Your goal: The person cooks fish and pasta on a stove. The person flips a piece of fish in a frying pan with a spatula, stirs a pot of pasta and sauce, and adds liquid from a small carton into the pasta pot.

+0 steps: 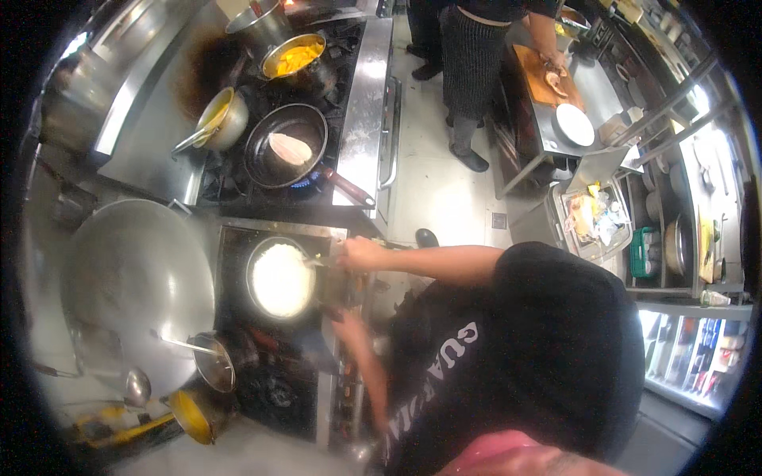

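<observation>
So the rice pan (280, 279) sits at about 9 o'clock from the right hand (361, 254), which is curled on a utensil over its rim; left hand (349, 324) is lower, grip unclear.

Dim and soft overall, with heavy fisheye bending and a black vignette at the rim. Glare off the steel stove front (367, 103) and blown-out white at the fridge (698, 349) (lit from inside). Blurred, murky lower left.
</observation>
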`<state>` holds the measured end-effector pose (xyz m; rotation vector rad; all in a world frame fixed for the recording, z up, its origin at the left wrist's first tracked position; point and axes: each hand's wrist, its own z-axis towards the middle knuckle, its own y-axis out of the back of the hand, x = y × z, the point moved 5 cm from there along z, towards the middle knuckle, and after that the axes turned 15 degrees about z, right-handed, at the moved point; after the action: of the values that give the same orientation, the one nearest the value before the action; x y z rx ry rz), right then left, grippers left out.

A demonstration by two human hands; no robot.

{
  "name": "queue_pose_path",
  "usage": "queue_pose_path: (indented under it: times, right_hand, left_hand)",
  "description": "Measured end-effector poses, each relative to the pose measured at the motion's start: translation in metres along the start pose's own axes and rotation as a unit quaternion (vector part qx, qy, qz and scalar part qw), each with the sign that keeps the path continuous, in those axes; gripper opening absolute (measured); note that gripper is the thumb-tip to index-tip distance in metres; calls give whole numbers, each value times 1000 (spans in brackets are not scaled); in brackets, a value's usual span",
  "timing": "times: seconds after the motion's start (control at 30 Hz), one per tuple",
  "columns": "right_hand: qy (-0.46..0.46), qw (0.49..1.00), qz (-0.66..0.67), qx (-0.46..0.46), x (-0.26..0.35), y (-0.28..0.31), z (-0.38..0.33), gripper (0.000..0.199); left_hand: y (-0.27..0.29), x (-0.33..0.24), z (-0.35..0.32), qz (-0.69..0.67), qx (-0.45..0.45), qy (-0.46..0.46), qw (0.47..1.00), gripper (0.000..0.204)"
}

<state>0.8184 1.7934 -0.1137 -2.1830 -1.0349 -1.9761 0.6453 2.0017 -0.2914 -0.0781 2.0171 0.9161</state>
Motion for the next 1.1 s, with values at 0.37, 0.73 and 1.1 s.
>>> queue_pose_path:
  times: [0.37,0.73,1.1]
  right_hand:
    - [111,985,13,133,-34,-52,20,51]
    - [157,881,160,416,99,207,11,73]
    - [225,937,259,-70,105,559,349,31]
  left_hand:
    - [2,-53,-31,-140,11,39,989,29]
    - [3,3,-9,0,-66,40,997,32]
    - [-45,-94,-19,-9,-212,44,976,6]
